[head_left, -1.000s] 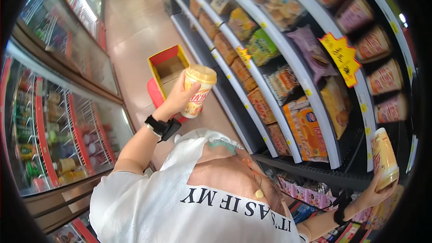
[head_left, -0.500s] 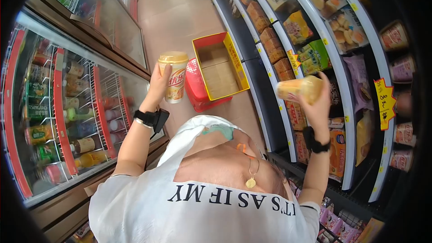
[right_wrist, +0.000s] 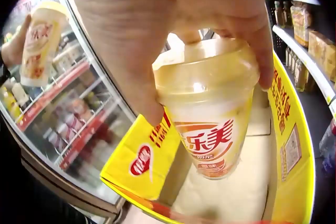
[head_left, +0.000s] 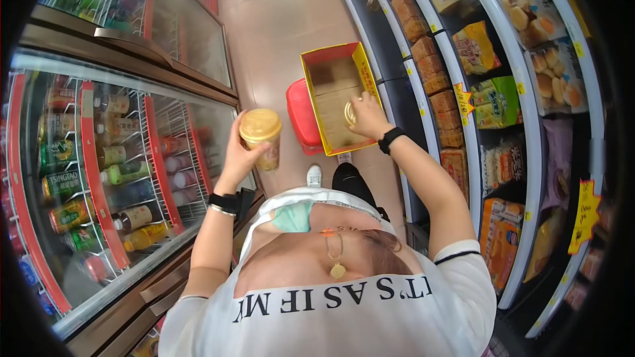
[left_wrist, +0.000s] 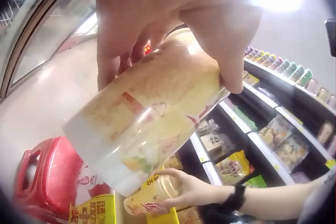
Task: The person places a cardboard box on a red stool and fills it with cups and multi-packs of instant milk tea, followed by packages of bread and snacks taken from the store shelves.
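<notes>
The left hand (head_left: 242, 153) is holding the left cup (head_left: 266, 149) in a rounded grip, fingers and thumb wrapping its side just below the gold lid (head_left: 260, 125). In the right wrist view, this cup is standing nearly upright, its lid pointing up and its long axis leaning a little. In the head view, the lid is facing the camera while the base is pointing slightly toward the lower right. The left cup is staying outside the yellow box (head_left: 324, 79), being held above the floor (head_left: 264, 39) between the glass-door cooler (head_left: 132, 43) and the box.

The right hand (head_left: 370, 119) is holding the right cup (head_left: 350, 114) from above, its grip closing around the lid, with thumb and fingers pressing opposite sides. In the right wrist view, that cup's long axis is running from the lid down to a narrower base, which is pointing toward the cardboard bottom; its red lettering is facing the camera. The cup is hanging over or within the open box; whether its base is touching the bottom, one cannot tell.

The box is lying open side up, its long axis running away from the person. A red plastic item (head_left: 302, 114) is sitting just beside its left side, and shelves (head_left: 423, 86) are carrying packaged bread to the right.
</notes>
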The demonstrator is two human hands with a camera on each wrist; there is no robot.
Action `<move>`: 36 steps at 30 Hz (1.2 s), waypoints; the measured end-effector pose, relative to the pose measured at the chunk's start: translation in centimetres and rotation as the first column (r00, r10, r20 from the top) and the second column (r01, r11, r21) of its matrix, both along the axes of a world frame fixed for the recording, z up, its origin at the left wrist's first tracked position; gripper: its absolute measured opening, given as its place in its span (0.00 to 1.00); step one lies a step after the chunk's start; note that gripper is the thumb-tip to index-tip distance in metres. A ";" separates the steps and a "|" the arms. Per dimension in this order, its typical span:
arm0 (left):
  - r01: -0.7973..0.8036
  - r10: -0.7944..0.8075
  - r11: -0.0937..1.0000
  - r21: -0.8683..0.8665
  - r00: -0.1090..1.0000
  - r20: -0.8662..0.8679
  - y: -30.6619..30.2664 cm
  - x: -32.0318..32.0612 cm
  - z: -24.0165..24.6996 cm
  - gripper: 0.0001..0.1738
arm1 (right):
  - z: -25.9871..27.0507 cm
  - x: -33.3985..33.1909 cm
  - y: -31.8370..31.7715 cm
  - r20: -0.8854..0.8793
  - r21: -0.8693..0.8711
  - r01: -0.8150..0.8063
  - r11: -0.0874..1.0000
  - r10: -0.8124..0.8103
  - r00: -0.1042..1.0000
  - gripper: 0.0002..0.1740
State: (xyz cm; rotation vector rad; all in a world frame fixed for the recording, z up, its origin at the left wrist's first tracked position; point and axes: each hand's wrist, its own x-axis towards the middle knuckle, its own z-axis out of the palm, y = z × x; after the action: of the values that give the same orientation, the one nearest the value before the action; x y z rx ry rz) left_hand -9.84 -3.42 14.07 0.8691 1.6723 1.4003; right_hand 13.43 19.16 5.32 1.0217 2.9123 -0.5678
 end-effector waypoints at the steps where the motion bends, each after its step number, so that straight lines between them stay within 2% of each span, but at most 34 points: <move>1: 0.003 -0.004 0.999 -0.039 1.000 -0.022 0.5 0.4 -0.3 0.51 | -0.7 -0.8 0.3 0.097 -0.053 -0.016 0.998 0.021 0.995 0.32; 4: -0.001 0.004 0.994 -0.111 1.000 0.024 2.4 2.1 -0.2 0.54 | -6.4 -1.3 1.3 0.163 -0.082 -0.090 0.992 0.103 0.981 0.26; 6: 0.022 -0.023 0.988 -0.154 1.000 0.001 3.9 3.1 0.0 0.53 | -8.8 -1.5 1.7 0.361 -0.062 -0.181 0.982 0.191 0.913 0.33; 8: 0.037 -0.036 0.981 -0.189 0.999 0.010 5.7 3.9 -0.2 0.52 | -10.5 -1.5 1.9 0.402 -0.095 -0.165 0.982 0.190 0.896 0.32; 10: 0.058 -0.080 0.975 -0.216 0.992 -0.095 7.2 4.5 -1.2 0.51 | -11.9 -1.2 1.8 0.451 -0.126 -0.152 0.980 0.193 0.872 0.30; 12: 0.078 -0.110 0.967 -0.242 0.986 -0.123 8.6 5.0 -2.6 0.51 | -13.6 -1.0 1.8 0.503 -0.139 -0.123 0.983 0.178 0.846 0.18; 14: 0.096 -0.148 0.965 -0.244 0.967 -0.207 9.9 6.0 -4.0 0.50 | -14.7 -0.8 1.6 0.529 -0.144 -0.107 0.984 0.167 0.832 0.18; 17: 0.178 -0.227 0.926 -0.333 0.967 -0.113 12.0 7.4 -5.0 0.45 | -14.6 -0.5 1.2 0.557 -0.121 -0.082 0.989 0.136 0.820 0.19; 19: 0.219 -0.282 0.903 -0.369 0.951 -0.125 13.4 8.1 -5.7 0.44 | -14.6 -0.3 1.0 0.563 -0.102 -0.066 0.993 0.112 0.819 0.20; 21: 0.299 -0.390 0.870 -0.392 0.904 -0.176 14.2 8.6 -7.3 0.44 | -15.0 -0.1 1.2 0.616 -0.174 -0.110 0.979 0.195 0.763 0.15; 22: 0.298 -0.408 0.867 -0.400 0.885 -0.225 14.5 8.8 -8.6 0.45 | -14.9 -0.2 1.5 0.630 -0.255 -0.023 0.967 0.184 0.755 0.21; 23: 0.309 -0.416 0.863 -0.399 0.883 -0.218 14.8 8.9 -9.9 0.45 | -14.8 0.3 1.6 0.636 -0.256 -0.012 0.967 0.178 0.751 0.21; 25: 0.339 -0.481 0.850 -0.404 0.812 -0.331 15.6 9.2 -12.1 0.45 | -14.5 1.0 1.9 0.455 -0.278 -0.015 0.961 0.145 0.879 0.21; 26: 0.333 -0.503 0.836 -0.436 0.783 -0.365 15.8 9.3 -13.2 0.44 | -14.2 1.5 2.0 0.463 -0.276 -0.009 0.961 0.142 0.875 0.21; 28: 0.327 -0.523 0.815 -0.478 0.771 -0.364 16.4 9.6 -15.0 0.43 | -12.0 2.4 2.3 0.156 -0.299 0.025 0.954 0.023 0.987 0.19; 29: 0.314 -0.542 0.792 -0.524 0.756 -0.367 16.6 9.8 -15.8 0.42 | -10.7 2.9 2.5 -0.005 -0.315 0.038 0.948 -0.041 0.999 0.18; 30: 0.299 -0.568 0.773 -0.560 0.720 -0.399 16.8 10.0 -16.9 0.45 | -8.9 3.4 2.7 -0.084 -0.342 0.052 0.938 -0.086 0.993 0.20; 31: 0.307 -0.571 0.771 -0.559 0.721 -0.392 17.0 10.3 -17.5 0.45 | -5.9 3.8 2.8 -0.084 -0.396 0.106 0.912 -0.151 0.985 0.23; 33: 0.230 -0.641 0.630 -0.741 0.694 -0.329 17.8 10.8 -18.2 0.49 | -5.2 5.4 2.3 -0.166 -0.430 0.199 0.881 -0.293 0.942 0.18; 34: 0.220 -0.698 0.523 -0.823 0.665 -0.266 18.4 10.9 -18.3 0.53 | -4.9 6.4 2.2 -0.163 -0.431 0.216 0.876 -0.311 0.936 0.18; 35: 0.233 -0.714 0.515 -0.825 0.649 -0.262 18.8 11.1 -18.3 0.53 | -4.6 7.6 2.1 -0.133 -0.503 0.229 0.833 -0.337 0.932 0.16; 36: 0.237 -0.758 0.454 -0.859 0.610 -0.232 19.1 11.4 -18.3 0.53 | -4.3 8.6 1.9 -0.103 -0.572 0.242 0.784 -0.361 0.927 0.15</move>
State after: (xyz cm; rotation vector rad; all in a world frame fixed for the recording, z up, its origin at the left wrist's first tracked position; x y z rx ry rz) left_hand 1.56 15.66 -4.23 1.2208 1.9190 -0.1639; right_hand 22.03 21.08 1.01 1.3947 2.4579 -1.5060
